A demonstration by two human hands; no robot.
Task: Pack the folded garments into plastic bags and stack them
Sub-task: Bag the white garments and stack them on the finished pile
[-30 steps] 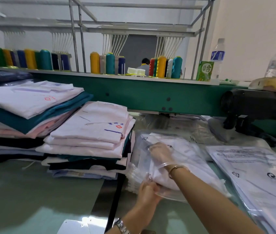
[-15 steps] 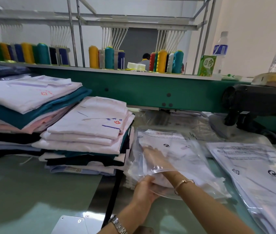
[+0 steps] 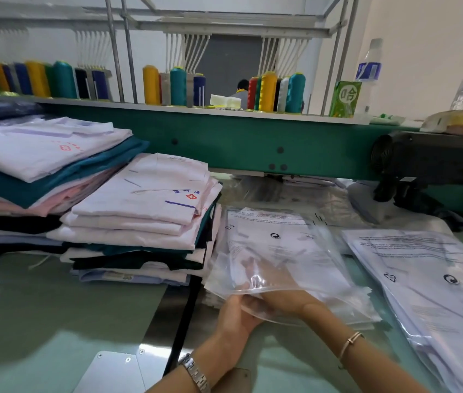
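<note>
Pinches the lower lip of a clear plastic bag with the left hand near the desk's front edge, right hand flat and straight-fingered inside, likely spreading its mouth for the folded garments stacked just left.

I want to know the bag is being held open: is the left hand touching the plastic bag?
Touching. The head view shows the left hand gripping the near open edge of the plastic bag, with the clear film lying over its fingers.

Garment stacks left of plastic bags
</note>
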